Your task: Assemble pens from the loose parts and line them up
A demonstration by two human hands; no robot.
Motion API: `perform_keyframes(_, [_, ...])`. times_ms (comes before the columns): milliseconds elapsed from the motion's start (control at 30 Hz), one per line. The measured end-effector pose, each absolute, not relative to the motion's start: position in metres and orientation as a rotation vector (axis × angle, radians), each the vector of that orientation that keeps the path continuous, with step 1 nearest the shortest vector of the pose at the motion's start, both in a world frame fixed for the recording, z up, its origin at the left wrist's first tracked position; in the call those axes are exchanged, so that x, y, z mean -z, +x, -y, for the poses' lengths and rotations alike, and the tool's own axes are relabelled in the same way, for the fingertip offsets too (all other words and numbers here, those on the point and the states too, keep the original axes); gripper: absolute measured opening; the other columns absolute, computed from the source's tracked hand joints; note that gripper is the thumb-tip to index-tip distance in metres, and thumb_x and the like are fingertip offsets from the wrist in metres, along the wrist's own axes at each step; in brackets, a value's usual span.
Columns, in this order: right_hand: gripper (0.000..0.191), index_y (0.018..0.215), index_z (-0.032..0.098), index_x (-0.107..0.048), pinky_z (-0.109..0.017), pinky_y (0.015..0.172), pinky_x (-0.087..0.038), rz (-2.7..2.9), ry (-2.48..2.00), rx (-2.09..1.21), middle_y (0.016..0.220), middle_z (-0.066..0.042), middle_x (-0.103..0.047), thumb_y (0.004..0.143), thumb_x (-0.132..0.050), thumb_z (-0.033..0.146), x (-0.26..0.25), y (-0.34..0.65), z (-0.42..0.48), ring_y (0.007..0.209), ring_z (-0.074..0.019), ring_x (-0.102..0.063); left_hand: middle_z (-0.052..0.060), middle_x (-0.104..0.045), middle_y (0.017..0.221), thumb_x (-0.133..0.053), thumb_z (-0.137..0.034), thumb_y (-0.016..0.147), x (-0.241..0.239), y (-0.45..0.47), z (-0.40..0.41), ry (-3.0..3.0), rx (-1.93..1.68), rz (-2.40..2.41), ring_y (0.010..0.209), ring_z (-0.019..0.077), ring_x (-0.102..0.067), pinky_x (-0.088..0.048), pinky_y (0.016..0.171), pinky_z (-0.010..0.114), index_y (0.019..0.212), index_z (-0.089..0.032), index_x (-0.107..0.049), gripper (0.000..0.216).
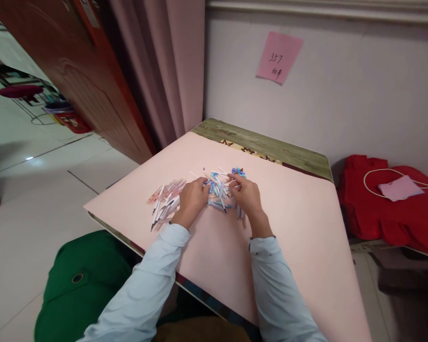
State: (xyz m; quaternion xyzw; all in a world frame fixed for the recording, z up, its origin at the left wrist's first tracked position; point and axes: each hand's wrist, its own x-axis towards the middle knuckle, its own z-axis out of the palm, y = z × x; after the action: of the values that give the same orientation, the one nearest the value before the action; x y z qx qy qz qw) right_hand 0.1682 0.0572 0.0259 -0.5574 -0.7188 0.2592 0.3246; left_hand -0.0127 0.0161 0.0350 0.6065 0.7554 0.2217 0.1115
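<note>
**Both hands gathered over a heap of pen tubes at mid-worktop**

The left hand (194, 198) and the right hand (247, 195) rest on either side of a loose heap of thin white and pale blue plastic pen tubes (219, 191), knuckles up and the fingers bent in towards each other. The fingers are drawn narrow over the tubes. Whether either hand has one pinched or only presses on the heap cannot be told from here. Flanking the heap this way seems to keep the round tubes from rolling apart.

Just left of the left hand lies a flatter spread of clear and reddish pen tubes (163, 202), fanned towards the near-left edge. A small cluster of blue plastic pieces (238, 171) sits at the far side of the heap, touching it. The two groups lie apart, probably to keep the kinds separate.

All of it sits on the worktop with a pale pink sheet (299, 228), about midway between the near and far edges. A bare strip of weathered green-brown wood (267, 146) shows at the far edge. The right half of the sheet is open room. The left spread has the least margin, and its tips reach close to the edge.

Beyond the right edge is a red cloth bag (378, 218). At the near left sits a green cushion (82, 280).
</note>
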Motion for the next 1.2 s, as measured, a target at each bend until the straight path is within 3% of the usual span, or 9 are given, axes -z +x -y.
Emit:
perform_keyframes(67, [0.028,0.105,0.029,-0.074,-0.028,0.067,-0.045,1.839,-1.634,-0.614,0.086,-0.002,-0.075,0.079,-0.063,0.027,-0.037,0.187,-0.057,0.072,-0.0183,-0.065,0.012,-0.075,0.107,-0.051,-0.029,0.089,-0.034,-0.011,-0.014,1.789,-0.647,-2.209,0.098,0.0284,-0.068,-0.047,0.081,0.033,0.117,-0.02,-0.071,0.035])
perform_keyframes(133, [0.017,0.078,0.024,-0.075,-0.029,0.06,-0.042,1.839,-1.854,-0.632,0.072,-0.005,-0.073,0.077,-0.067,0.04,-0.045,0.209,-0.057,0.064,-0.0193,-0.063,0.011,-0.076,0.103,-0.051,-0.031,0.09,-0.033,-0.009,-0.014,1.786,-0.657,-2.21,0.094,0.0277,-0.068,-0.047,0.079,0.033,0.117,-0.021,-0.071,0.036])
perform_keyframes(200, [0.031,0.054,0.021,-0.068,-0.028,0.054,-0.039,1.902,-2.001,-0.831,0.056,-0.006,-0.068,0.071,-0.073,0.046,-0.047,0.225,-0.056,0.053,-0.018,-0.06,0.011,-0.076,0.098,-0.051,-0.033,0.09,-0.031,-0.008,-0.014,1.787,-0.678,-2.204,0.09,0.0268,-0.069,-0.047,0.076,0.032,0.118,-0.022,-0.071,0.036])
perform_keyframes(300, [0.037,0.041,0.02,-0.059,-0.026,0.049,-0.037,1.944,-2.004,-1.126,0.039,-0.003,-0.057,0.059,-0.082,0.043,-0.036,0.232,-0.058,0.042,-0.0144,-0.054,0.009,-0.077,0.093,-0.052,-0.035,0.089,-0.028,-0.005,-0.015,1.794,-0.686,-2.195,0.086,0.0262,-0.069,-0.046,0.073,0.031,0.117,-0.023,-0.071,0.036])
perform_keyframes(467, [0.031,0.046,0.021,-0.061,-0.024,0.047,-0.037,1.846,-1.83,-1.221,0.034,0.002,-0.052,0.048,-0.087,0.039,-0.014,0.222,-0.064,0.039,-0.0121,-0.052,0.009,-0.076,0.085,-0.053,-0.035,0.088,-0.029,-0.005,-0.015,1.781,-0.703,-2.176,0.081,0.0252,-0.068,-0.044,0.07,0.03,0.115,-0.022,-0.072,0.036])
perform_keyframes(733, [0.02,0.049,0.018,-0.061,-0.025,0.046,-0.039,1.778,-1.787,-1.444,0.046,-0.004,-0.061,0.063,-0.072,0.027,-0.034,0.244,-0.055,0.042,-0.0144,-0.055,0.006,-0.072,0.068,-0.062,-0.033,0.081,-0.034,0.005,-0.015,1.473,-1.039,-1.888,0.066,0.0213,-0.064,-0.044,0.064,0.029,0.105,-0.019,-0.075,0.03])
perform_keyframes(867, [0.022,0.058,0.018,-0.062,-0.022,0.047,-0.035,1.815,-1.411,-1.387,0.05,0.0,-0.06,0.071,-0.067,0.035,-0.055,0.232,-0.048,0.048,-0.0112,-0.049,0.009,-0.074,0.078,-0.071,-0.038,0.076,-0.04,0.026,-0.013,1.051,-1.255,-1.359,0.07,0.0182,-0.065,-0.045,0.063,0.026,0.099,-0.015,-0.074,0.033])
perform_keyframes(1000, [0.032,0.073,0.018,-0.065,-0.023,0.052,-0.038,1.602,-1.06,-1.587,0.057,0.003,-0.055,0.076,-0.064,0.05,-0.061,0.198,-0.044,0.052,-0.0109,-0.046,0.011,-0.075,0.094,-0.079,-0.033,0.07,-0.049,0.038,-0.011,0.8,-1.321,-0.992,0.082,0.017,-0.067,-0.049,0.076,0.026,0.098,-0.014,-0.074,0.034])
perform_keyframes(1200, [0.048,0.076,0.016,-0.07,-0.024,0.05,-0.041,1.421,-0.796,-1.984,0.057,0.002,-0.054,0.08,-0.061,0.063,-0.042,0.173,-0.043,0.049,-0.0101,-0.046,0.011,-0.074,0.098,-0.08,-0.026,0.071,-0.054,0.028,-0.015,0.609,-1.433,-0.914,0.065,0.0108,-0.062,-0.051,0.068,0.026,0.094,-0.014,-0.069,0.028])
